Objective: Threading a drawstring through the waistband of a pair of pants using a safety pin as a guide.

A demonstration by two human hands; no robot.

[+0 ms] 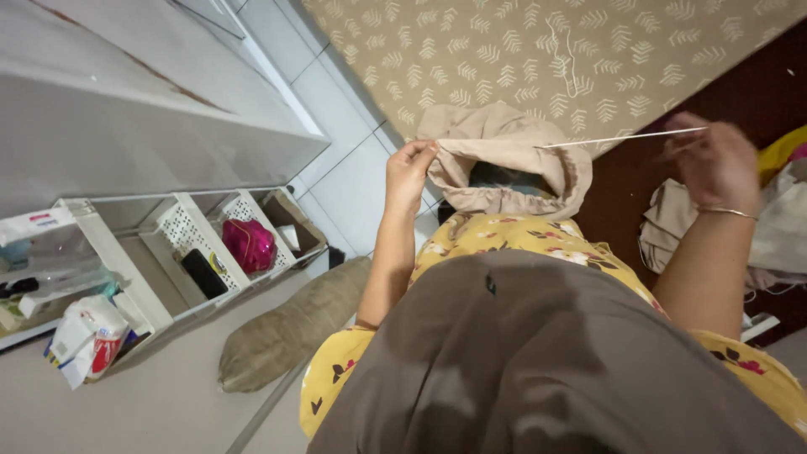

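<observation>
Hands (409, 172) (716, 160) stretch thread (622, 138) over beige cloth (504, 160).

Garment: yellow, dark floral print, short sleeves; grey-brown cloth over the front. Right hand (716, 160): thin gold bangle (728, 213) at wrist.

Two hands are in view, the left hand (409, 172) and the right hand (715, 160), around one beige fabric garment (503, 160). One white thread (622, 137) stretches right of that garment. Left of the garment stand one white plastic shelf rack (160, 244), one magenta pouch (248, 244) and one olive cushion (290, 324).
</observation>
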